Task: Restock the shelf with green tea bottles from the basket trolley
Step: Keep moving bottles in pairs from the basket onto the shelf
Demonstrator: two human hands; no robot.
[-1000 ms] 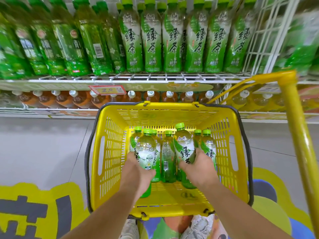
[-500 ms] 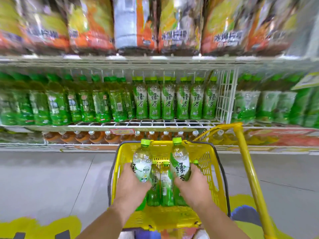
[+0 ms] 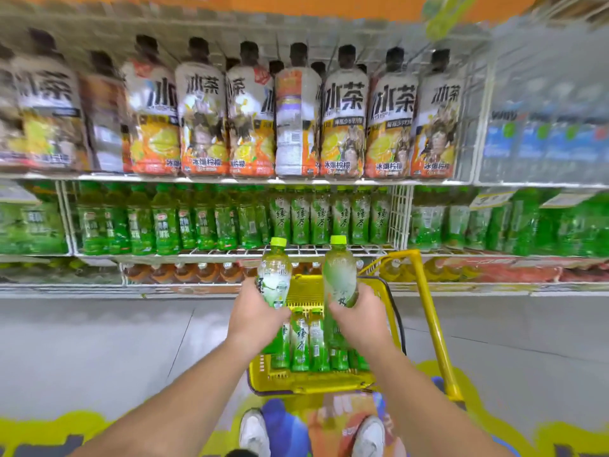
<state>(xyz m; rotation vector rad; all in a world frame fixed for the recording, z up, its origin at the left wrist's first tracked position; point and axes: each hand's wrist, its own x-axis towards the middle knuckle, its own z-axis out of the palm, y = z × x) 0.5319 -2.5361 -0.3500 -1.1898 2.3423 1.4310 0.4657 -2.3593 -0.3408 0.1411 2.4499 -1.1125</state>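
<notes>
My left hand [image 3: 253, 313] grips one green tea bottle [image 3: 275, 273] upright above the yellow basket [image 3: 306, 384]. My right hand [image 3: 357, 316] holds a second green tea bottle [image 3: 339, 272] upright beside it. Both bottles have lime-green caps and stand clear of the basket's rim. Several more green tea bottles [image 3: 304, 341] stand inside the basket below my hands. The matching green tea row [image 3: 329, 216] fills the wire shelf [image 3: 296, 250] straight ahead, at about cap height of the held bottles.
The trolley's yellow handle [image 3: 431, 324] rises at the right of the basket. Large iced tea bottles [image 3: 250, 120] fill the shelf above, brown tea bottles [image 3: 184, 272] the shelf below. Other green bottles [image 3: 158, 222] sit to the left. My white shoes [image 3: 253, 433] are on the floor.
Both hands have lifted their bottles up out of the basket. My view has tilted upward and pulled back, bringing the upper iced tea shelf into sight.
</notes>
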